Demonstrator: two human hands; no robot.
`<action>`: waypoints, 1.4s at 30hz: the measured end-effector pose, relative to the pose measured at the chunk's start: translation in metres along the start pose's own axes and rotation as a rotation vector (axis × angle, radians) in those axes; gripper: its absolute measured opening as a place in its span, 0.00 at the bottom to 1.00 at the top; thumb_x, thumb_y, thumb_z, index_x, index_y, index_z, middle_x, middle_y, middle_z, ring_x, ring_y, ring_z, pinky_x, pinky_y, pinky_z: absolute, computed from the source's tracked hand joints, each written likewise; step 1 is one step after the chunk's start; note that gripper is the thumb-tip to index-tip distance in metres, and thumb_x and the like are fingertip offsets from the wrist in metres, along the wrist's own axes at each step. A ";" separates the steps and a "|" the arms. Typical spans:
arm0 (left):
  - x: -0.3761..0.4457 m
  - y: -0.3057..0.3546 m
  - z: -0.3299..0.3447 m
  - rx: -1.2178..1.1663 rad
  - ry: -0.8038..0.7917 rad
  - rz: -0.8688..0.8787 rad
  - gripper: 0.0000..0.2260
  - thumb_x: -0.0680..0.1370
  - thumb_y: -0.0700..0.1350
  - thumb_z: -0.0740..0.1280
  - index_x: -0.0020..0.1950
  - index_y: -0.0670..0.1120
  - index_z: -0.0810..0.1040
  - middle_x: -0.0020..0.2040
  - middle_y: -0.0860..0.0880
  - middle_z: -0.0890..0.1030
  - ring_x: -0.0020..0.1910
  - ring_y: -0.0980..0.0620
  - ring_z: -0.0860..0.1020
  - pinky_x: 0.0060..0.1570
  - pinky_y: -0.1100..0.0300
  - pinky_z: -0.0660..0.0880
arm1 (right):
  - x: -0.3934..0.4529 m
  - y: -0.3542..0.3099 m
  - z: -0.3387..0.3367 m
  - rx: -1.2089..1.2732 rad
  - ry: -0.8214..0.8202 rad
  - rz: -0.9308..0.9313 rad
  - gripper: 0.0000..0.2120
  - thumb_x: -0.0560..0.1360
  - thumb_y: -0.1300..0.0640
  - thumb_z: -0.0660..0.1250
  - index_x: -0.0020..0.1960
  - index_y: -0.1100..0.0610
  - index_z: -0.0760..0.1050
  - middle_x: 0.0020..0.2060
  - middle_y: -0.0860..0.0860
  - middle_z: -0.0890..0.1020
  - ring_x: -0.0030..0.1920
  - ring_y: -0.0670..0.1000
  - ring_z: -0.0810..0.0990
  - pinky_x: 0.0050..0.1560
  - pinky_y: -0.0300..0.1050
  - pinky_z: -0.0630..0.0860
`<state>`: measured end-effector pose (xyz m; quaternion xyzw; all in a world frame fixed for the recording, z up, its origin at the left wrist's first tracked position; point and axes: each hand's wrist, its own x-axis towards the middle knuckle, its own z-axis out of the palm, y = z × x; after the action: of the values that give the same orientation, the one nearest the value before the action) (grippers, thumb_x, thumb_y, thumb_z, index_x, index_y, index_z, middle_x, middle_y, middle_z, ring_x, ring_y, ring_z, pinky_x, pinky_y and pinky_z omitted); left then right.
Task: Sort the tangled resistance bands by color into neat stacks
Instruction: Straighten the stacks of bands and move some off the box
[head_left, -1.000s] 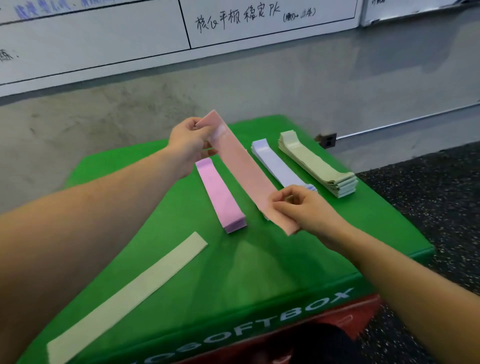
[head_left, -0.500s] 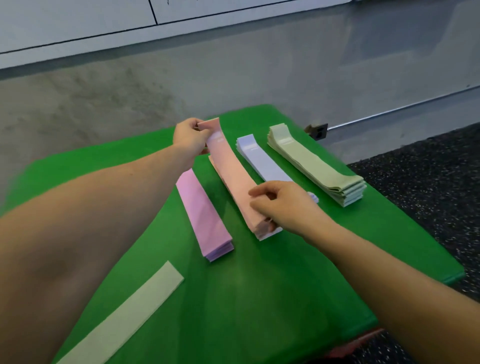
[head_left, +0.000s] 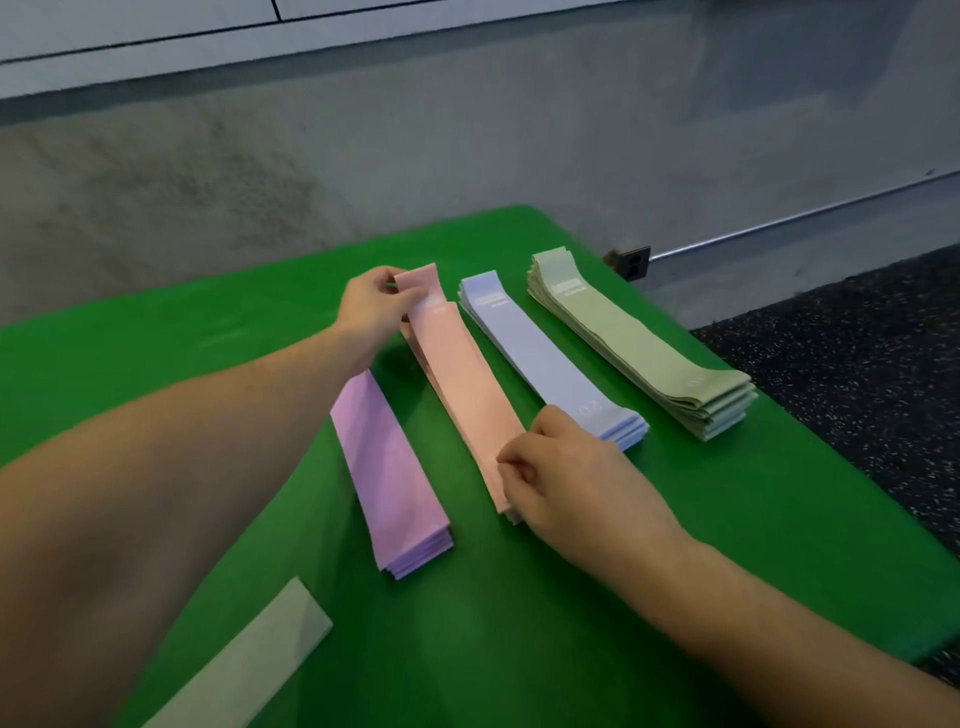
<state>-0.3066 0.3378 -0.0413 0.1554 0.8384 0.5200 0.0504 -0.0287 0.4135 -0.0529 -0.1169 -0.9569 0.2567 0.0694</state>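
Observation:
A salmon-pink band (head_left: 462, 374) lies along the top of the pink stack on the green box (head_left: 571, 597). My left hand (head_left: 374, 309) pinches its far end, which curls up a little. My right hand (head_left: 561, 478) pinches its near end and covers the stack's near edge. Left of it sits a purple stack (head_left: 389, 473). To the right lie a pale blue stack (head_left: 545, 364) and a taller sage-green stack (head_left: 639, 343). One loose sage-green band (head_left: 249, 665) lies flat at the front left.
The box stands against a grey concrete wall (head_left: 415, 156) with a socket (head_left: 631, 262) and a metal rail low on the right. Dark speckled rubber floor (head_left: 857, 353) runs along the box's right side.
Both hands have lowered the pink band from the air onto the pink stack. The view has tilted down and come closer.

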 end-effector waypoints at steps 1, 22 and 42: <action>0.000 0.003 0.000 -0.015 -0.002 0.014 0.08 0.78 0.42 0.72 0.56 0.45 0.78 0.48 0.49 0.81 0.41 0.55 0.77 0.34 0.67 0.72 | -0.001 0.001 -0.001 0.020 0.025 -0.016 0.14 0.82 0.49 0.60 0.63 0.49 0.79 0.53 0.45 0.74 0.47 0.49 0.80 0.52 0.48 0.78; -0.001 0.023 -0.007 1.301 -0.701 0.826 0.37 0.70 0.34 0.61 0.75 0.62 0.65 0.78 0.62 0.61 0.77 0.53 0.57 0.70 0.48 0.58 | -0.014 0.011 -0.001 -0.208 0.063 -0.133 0.19 0.79 0.42 0.55 0.56 0.47 0.81 0.51 0.45 0.78 0.49 0.49 0.71 0.49 0.46 0.75; 0.009 0.030 -0.004 1.603 -0.752 0.959 0.30 0.73 0.42 0.69 0.72 0.57 0.64 0.71 0.57 0.72 0.71 0.54 0.68 0.71 0.51 0.62 | -0.016 -0.003 -0.006 -0.300 -0.065 -0.098 0.27 0.75 0.30 0.57 0.61 0.48 0.74 0.58 0.47 0.76 0.56 0.52 0.72 0.61 0.52 0.72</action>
<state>-0.3094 0.3493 -0.0116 0.6186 0.7195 -0.3149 -0.0221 -0.0132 0.4096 -0.0477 -0.0709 -0.9908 0.1109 0.0328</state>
